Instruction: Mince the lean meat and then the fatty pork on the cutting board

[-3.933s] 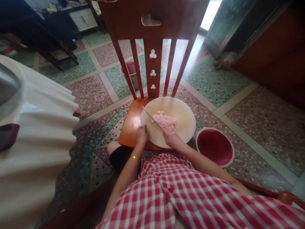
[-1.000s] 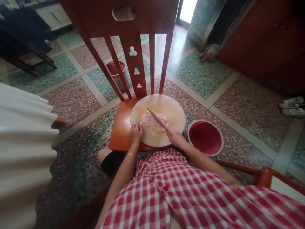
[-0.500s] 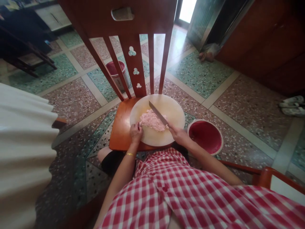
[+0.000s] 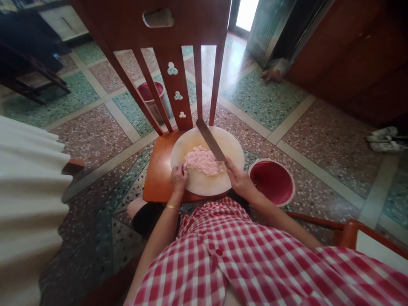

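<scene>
A round whitish cutting board [image 4: 207,185] lies on the wooden seat of a chair [image 4: 158,178]. Pale pink minced meat [image 4: 201,161] is spread in a flat heap across its middle. With the fingers of my right hand [image 4: 239,178] wrapped round its handle, a kitchen knife [image 4: 210,140] is held above the meat's right side, its blade slanting away to the upper left. My left hand [image 4: 179,176] is closed at the board's left edge, fingertips beside the meat; the grip on the rim is partly hidden.
To the right of the chair, a red-lined bucket [image 4: 272,182] stands on the terrazzo floor. Another red bucket [image 4: 154,95] shows behind the slatted backrest [image 4: 178,34]. A pale wavy cloth [image 4: 28,204] hangs at the left. White shoes [image 4: 385,140] lie at the far right.
The knife has risen off the meat, its tip now higher and beyond the board's far edge in view. My left hand stays at the rim. The whole view has shifted slightly.
</scene>
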Available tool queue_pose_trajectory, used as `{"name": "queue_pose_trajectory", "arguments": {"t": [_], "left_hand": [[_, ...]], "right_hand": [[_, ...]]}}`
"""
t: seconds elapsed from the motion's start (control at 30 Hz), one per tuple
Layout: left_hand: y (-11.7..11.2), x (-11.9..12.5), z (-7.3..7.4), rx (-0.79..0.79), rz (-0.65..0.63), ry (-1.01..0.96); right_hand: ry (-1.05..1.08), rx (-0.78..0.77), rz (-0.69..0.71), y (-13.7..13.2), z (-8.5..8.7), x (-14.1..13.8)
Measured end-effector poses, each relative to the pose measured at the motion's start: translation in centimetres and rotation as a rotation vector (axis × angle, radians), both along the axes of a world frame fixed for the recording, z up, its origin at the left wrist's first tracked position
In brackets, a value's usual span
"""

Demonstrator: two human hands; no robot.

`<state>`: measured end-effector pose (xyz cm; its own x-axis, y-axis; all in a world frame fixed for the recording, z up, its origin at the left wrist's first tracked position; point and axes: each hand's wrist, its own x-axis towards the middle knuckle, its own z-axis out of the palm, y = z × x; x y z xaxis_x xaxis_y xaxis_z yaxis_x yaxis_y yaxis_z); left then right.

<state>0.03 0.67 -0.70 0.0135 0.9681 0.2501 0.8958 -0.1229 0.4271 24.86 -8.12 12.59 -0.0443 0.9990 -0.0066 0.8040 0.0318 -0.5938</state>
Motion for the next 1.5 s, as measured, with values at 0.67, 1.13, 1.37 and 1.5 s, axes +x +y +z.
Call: {"name": "queue_pose_trajectory", "arguments": {"t": [0.67, 1.13, 1.37, 1.5], "left_hand": [[0.0, -0.1, 0.2, -0.017, -0.018, 0.032], [0.2, -0.2, 0.0, -0.009, -0.017, 0.016], [0.2, -0.1, 0.2, -0.011, -0.031, 0.009], [0.2, -0.1, 0.0, -0.008, -0.022, 0.033]], "right_hand": [[-0.050, 0.024, 0.063, -0.6, -0.8, 1.3], [0.931, -0.274, -0.440, -1.4, -4.2, 4.8], [1.132, -0.351, -0.651, -3.8, -7.5, 8.3], [1.154, -0.475, -0.507, -3.0, -8.6, 6.6]]}}
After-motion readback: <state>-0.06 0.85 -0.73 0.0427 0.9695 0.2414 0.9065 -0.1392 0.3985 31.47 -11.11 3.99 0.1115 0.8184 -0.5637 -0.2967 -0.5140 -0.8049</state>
